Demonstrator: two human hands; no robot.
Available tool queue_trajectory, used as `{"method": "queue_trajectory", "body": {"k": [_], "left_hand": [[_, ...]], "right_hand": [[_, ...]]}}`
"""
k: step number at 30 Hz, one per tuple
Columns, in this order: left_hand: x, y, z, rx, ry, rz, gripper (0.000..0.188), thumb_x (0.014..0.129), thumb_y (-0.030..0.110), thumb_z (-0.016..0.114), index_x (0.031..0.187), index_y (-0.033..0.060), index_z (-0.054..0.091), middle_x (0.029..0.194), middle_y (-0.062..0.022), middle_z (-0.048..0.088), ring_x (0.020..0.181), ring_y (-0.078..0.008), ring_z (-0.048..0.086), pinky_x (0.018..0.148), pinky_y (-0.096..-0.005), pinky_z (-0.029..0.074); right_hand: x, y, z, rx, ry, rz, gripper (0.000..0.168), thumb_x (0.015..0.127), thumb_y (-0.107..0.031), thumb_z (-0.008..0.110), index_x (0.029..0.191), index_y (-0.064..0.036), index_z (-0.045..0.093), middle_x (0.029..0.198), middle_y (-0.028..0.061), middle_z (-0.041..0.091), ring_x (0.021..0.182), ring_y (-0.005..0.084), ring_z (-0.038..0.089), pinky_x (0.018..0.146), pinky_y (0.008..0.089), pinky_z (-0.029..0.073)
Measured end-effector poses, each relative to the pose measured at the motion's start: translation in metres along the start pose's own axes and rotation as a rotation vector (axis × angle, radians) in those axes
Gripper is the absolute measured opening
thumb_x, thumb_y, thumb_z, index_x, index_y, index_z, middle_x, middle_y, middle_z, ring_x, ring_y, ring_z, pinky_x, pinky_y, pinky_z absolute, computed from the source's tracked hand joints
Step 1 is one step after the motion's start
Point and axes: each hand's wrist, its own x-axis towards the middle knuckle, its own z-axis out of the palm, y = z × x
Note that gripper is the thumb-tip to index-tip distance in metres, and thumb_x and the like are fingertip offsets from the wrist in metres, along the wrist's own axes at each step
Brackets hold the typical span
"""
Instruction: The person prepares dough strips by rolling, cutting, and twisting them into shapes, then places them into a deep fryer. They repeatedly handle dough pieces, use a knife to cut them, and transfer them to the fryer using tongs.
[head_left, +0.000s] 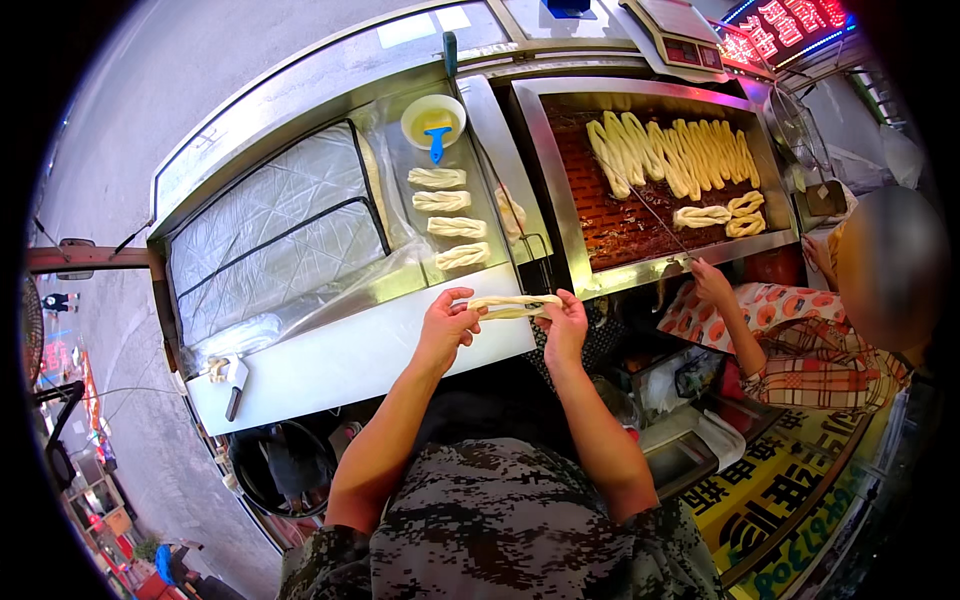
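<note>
Over the front edge of the white board (330, 349), a pale loop of twisted dough (517, 301) is stretched level between my hands. My left hand (445, 330) pinches its left end, and my right hand (564, 330) has hold of the other. Two strands run side by side with a gap between them. Several dough twists (457, 227) lie in a column on the metal tray beyond. Above them, a white bowl (414, 112) contains yellowish liquid and a blue-handled brush (436, 142).
At right, a fryer (555, 180) of dark oil holds many long dough strands (682, 154). A co-worker's hand (711, 281) works a thin rod over it. A dough scraper (235, 386) lies on the board's left end. Plastic sheeting covers a padded cloth (277, 232). A scale (679, 34) stands behind.
</note>
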Motion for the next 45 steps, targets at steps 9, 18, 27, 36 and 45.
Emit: {"method": "queue_trajectory", "body": {"k": [9, 18, 27, 36, 45], "left_hand": [[0.006, -0.003, -0.081, -0.294, 0.323, 0.165, 0.028, 0.079, -0.001, 0.064, 0.103, 0.0070, 0.052, 0.077, -0.0059, 0.063, 0.052, -0.0085, 0.050, 0.043, -0.0208, 0.037], [0.026, 0.049, -0.086, -0.277, 0.096, 0.182, 0.024, 0.083, -0.001, 0.060, 0.102, 0.0112, 0.051, 0.082, -0.0065, 0.065, 0.058, -0.0077, 0.051, 0.046, -0.0207, 0.039], [0.054, 0.075, -0.059, -0.002, -0.065, 0.108, 0.023, 0.082, -0.001, 0.063, 0.101, 0.0076, 0.053, 0.078, -0.0037, 0.062, 0.050, -0.0058, 0.045, 0.041, -0.0199, 0.033], [0.150, 0.182, 0.045, 0.201, -0.222, 0.356, 0.024, 0.082, 0.006, 0.065, 0.102, 0.0010, 0.055, 0.074, -0.0029, 0.057, 0.047, -0.0064, 0.039, 0.040, -0.0216, 0.027], [0.286, 0.236, 0.181, 0.841, -0.157, 0.584, 0.022, 0.076, 0.016, 0.070, 0.094, 0.0046, 0.066, 0.077, -0.0045, 0.062, 0.065, -0.0127, 0.055, 0.055, -0.0274, 0.042]], "right_hand": [[0.037, -0.036, -0.119, 0.274, 0.379, -0.149, 0.040, 0.082, 0.002, 0.060, 0.120, -0.004, 0.049, 0.096, 0.0081, 0.061, 0.076, 0.0172, 0.062, 0.057, 0.0276, 0.054], [-0.017, -0.029, -0.222, -0.990, 0.047, -0.240, 0.035, 0.076, -0.001, 0.061, 0.111, -0.001, 0.061, 0.081, 0.0045, 0.065, 0.070, 0.0136, 0.061, 0.066, 0.0263, 0.050], [-0.044, -0.056, -0.210, 0.396, 0.187, -0.050, 0.032, 0.084, -0.001, 0.059, 0.116, -0.006, 0.056, 0.092, 0.0074, 0.065, 0.081, 0.0206, 0.065, 0.075, 0.0375, 0.058], [-0.012, -0.152, -0.217, 0.426, 0.105, -0.313, 0.037, 0.083, -0.003, 0.057, 0.120, -0.007, 0.057, 0.105, 0.0099, 0.066, 0.095, 0.0245, 0.065, 0.082, 0.0382, 0.056], [0.091, -0.243, -0.156, -0.206, 0.148, -0.370, 0.042, 0.084, 0.006, 0.059, 0.124, 0.002, 0.048, 0.099, 0.0078, 0.062, 0.073, 0.0094, 0.056, 0.066, 0.0203, 0.048]]}}
